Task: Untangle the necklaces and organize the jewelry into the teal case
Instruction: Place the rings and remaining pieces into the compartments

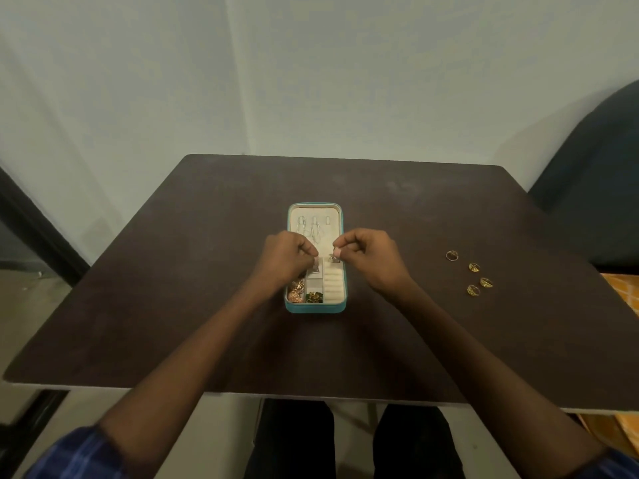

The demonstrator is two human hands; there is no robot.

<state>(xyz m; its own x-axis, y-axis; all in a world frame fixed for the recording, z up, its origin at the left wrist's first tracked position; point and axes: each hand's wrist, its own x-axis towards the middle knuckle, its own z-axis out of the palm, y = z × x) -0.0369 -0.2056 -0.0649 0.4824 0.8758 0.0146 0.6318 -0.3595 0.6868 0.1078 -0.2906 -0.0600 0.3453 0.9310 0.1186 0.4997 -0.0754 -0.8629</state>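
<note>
The teal case lies open at the middle of the dark table, cream-lined inside. Thin silver necklaces hang on hooks in its far half. Its near-left compartments hold rose-gold pieces and a green-and-gold piece; white ring rolls fill the near right. My left hand hovers over the case's left side with fingertips pinched; what it grips is too small to tell. My right hand pinches a small silver pendant over the case's middle.
Several gold rings lie loose on the table to the right of the case. A dark chair stands beyond the table's right edge. A pale wall rises behind the far edge.
</note>
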